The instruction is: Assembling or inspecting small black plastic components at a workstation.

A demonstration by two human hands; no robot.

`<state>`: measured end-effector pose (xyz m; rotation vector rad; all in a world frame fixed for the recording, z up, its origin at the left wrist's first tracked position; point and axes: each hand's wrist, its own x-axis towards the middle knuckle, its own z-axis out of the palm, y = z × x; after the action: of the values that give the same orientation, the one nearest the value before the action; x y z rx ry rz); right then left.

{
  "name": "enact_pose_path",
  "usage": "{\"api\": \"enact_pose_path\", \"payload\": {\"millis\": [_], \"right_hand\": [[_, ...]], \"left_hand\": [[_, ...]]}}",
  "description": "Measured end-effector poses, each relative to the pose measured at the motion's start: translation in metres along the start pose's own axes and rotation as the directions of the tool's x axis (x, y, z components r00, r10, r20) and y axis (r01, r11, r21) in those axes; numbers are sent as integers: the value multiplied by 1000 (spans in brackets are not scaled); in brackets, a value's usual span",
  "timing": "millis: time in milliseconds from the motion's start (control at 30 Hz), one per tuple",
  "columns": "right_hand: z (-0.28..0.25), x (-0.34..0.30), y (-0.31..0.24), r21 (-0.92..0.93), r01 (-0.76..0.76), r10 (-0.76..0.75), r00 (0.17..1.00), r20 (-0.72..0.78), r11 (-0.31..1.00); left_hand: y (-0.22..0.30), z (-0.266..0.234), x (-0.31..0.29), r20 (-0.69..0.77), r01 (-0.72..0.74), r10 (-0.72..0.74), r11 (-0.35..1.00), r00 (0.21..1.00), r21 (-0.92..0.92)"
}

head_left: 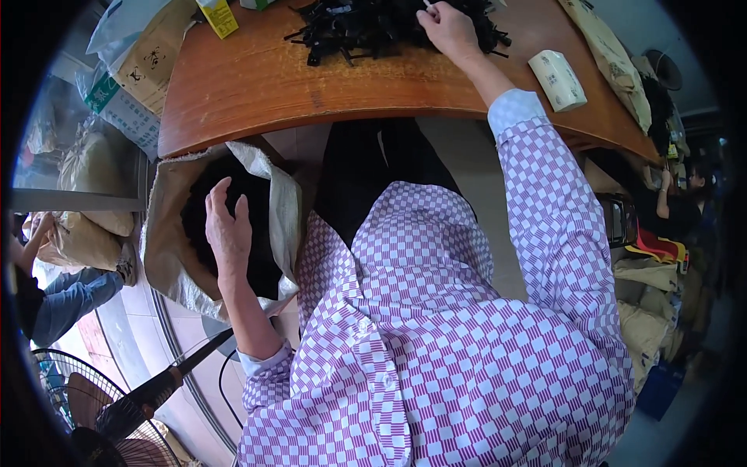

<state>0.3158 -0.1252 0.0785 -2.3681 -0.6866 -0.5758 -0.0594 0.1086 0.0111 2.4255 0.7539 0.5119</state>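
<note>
Over the mouth of a white woven sack (159, 257) hangs my left hand (229, 233), its fingers spread and nothing seen in them. Dark contents (198, 202) fill the sack's inside; their kind is too dark to make out. Reaching to the far side of the desk, my right hand (451, 33) is closed at the edge of a heap of small black parts (366, 31). A small white tip (427, 3) shows at its fingertips, but what it belongs to is hidden.
On the brown wooden desk (233, 86) lie a tissue pack (557, 80) at right and a yellow box (218, 17) at left. A standing fan (93, 412) is at lower left. Two other people (74, 303) (685, 202) sit at either side. Full sacks (89, 241) stand at left.
</note>
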Motion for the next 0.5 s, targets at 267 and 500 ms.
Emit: {"api": "enact_pose_path", "payload": {"millis": [267,500], "right_hand": [[0,19,61,824,-566,253,794,553,-26],[-9,-24,12,756,-511,135,853,504,410]], "left_hand": [[27,0,6,-33,-57,55,996,998,-62],[105,14,17,142,-56,155,842,978,-536]]}}
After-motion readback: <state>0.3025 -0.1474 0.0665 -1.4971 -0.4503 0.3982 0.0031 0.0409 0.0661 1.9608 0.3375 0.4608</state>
